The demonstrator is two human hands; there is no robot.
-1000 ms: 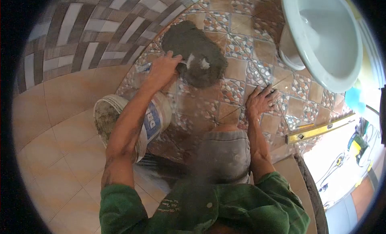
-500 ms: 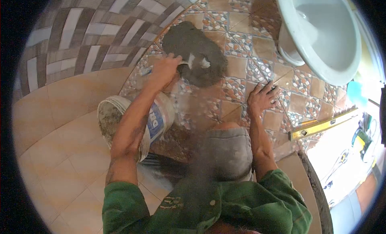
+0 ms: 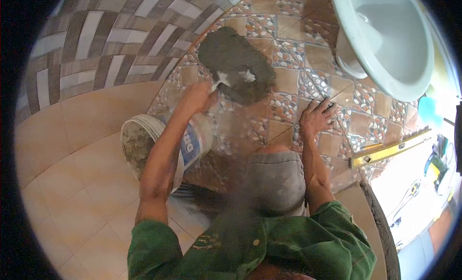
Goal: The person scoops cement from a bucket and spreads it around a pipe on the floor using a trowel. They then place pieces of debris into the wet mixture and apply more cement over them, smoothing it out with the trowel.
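Held in my left hand [image 3: 198, 98] is a small trowel-like tool [image 3: 221, 81] with a pale, shiny blade. My fingers are closed round it, and they hide its handle. Its blade lies at the near-left edge of a patch of wet grey mortar [image 3: 236, 53] spread over the floor. A white spot [image 3: 248, 76] shows in the mortar just right of the blade. My right hand [image 3: 317, 118] rests palm down on the pebble-patterned tiles [image 3: 313, 84], fingers spread. Under my left forearm, a mortar-smeared bucket [image 3: 197, 135] lies tipped on its side.
A pale toilet bowl [image 3: 399, 49] stands at the upper right. Below it, a yellow spirit level [image 3: 390, 149] lies near the floor's bright right edge, with a green power tool [image 3: 435, 169] beyond. A wall of brown and white tiles [image 3: 110, 39] rises on the left.
My left hand has drawn back toward me with the tool, uncovering more of the mortar's left edge. My right hand stays planted on the tiles. The whole view has shifted slightly.
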